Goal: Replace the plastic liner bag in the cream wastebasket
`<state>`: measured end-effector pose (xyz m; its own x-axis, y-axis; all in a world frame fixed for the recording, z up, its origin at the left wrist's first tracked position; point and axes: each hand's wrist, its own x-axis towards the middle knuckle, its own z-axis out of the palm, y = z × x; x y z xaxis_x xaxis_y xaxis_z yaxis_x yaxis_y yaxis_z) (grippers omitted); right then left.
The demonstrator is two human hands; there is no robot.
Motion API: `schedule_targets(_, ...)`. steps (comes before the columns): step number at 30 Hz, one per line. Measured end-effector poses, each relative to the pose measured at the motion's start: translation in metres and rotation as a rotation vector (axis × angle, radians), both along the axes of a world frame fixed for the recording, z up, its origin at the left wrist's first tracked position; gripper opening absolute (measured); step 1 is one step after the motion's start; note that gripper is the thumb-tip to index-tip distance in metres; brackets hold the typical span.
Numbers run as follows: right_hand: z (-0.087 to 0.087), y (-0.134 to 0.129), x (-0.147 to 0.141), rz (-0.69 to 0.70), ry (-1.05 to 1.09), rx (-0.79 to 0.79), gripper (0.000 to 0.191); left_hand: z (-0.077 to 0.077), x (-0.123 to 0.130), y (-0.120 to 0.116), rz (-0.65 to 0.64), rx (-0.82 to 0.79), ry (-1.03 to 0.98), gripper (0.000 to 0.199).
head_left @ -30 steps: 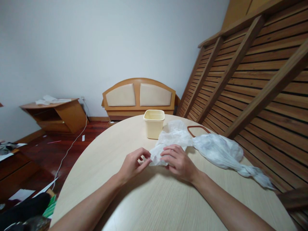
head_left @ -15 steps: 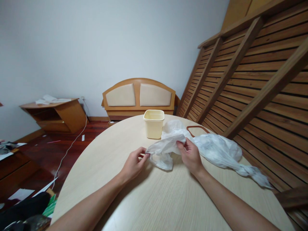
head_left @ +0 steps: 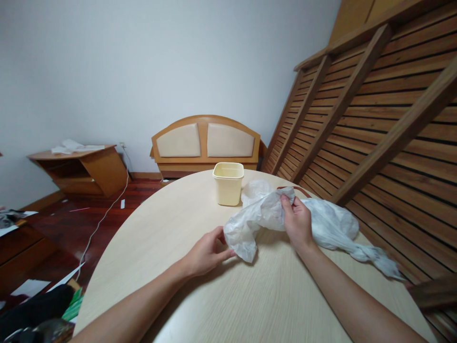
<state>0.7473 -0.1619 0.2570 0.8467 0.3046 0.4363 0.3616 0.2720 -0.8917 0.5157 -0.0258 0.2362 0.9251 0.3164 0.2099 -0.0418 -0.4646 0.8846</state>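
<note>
A thin white plastic bag [head_left: 264, 213] is stretched between my hands above the round table [head_left: 171, 205]. My right hand [head_left: 298, 220] pinches its upper right part between thumb and fingers. At the bag's lower left end is my left hand [head_left: 209, 250], its thumb and fingers apart and touching the bag's edge. Just behind the bag stands a pale yellow bin [head_left: 229, 185], upright with its top uncovered. A brown ring-shaped frame [head_left: 303, 191] lies partly hidden behind the bag and my right hand.
A knotted, filled white bag [head_left: 333, 224] lies at the table's right side. Wooden slats [head_left: 378, 133] lean close by on the right. Beyond the table are a headboard [head_left: 205, 140] and a low cabinet [head_left: 82, 171]. A white cable [head_left: 103, 219] crosses the floor.
My right hand has moved right and slightly up with the bag. My left hand has opened from its pinch and shifted slightly down and right. The bag now covers more of the brown frame.
</note>
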Motion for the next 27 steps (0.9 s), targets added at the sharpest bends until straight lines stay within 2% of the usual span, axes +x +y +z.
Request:
schedule_targets(2, 0.002, 0.0, -0.002, 0.011, 0.008, 0.014, 0.042, 0.0, 0.002, -0.002, 0.005, -0.025, 0.014, 0.027)
schedule_targets(5, 0.002, 0.0, -0.001, 0.025, 0.025, 0.029, 0.042, 0.002, 0.006, 0.001, 0.044, -0.161, -0.053, 0.027)
schedule_targets(8, 0.0, -0.001, 0.006, 0.003, 0.03, 0.039, 0.042, 0.004, 0.008, 0.011, 0.213, -0.286, -0.153, 0.033)
schedule_targets(11, -0.006, -0.004, 0.017, -0.029, 0.009, 0.006, 0.041, 0.006, 0.007, 0.023, 0.394, -0.336, -0.168, 0.042)
schedule_targets(16, -0.012, -0.007, 0.029, -0.052, 0.023, -0.05, 0.043, 0.01, 0.003, 0.031, 0.513, -0.312, -0.193, 0.036)
schedule_targets(21, -0.001, -0.006, 0.023, 0.0, 0.007, 0.004, 0.046, 0.019, -0.002, 0.03, 0.492, -0.226, -0.194, 0.029)
schedule_targets(27, 0.007, -0.005, 0.006, 0.167, -0.011, -0.019, 0.046, 0.027, -0.006, 0.025, 0.368, -0.108, -0.113, 0.05)
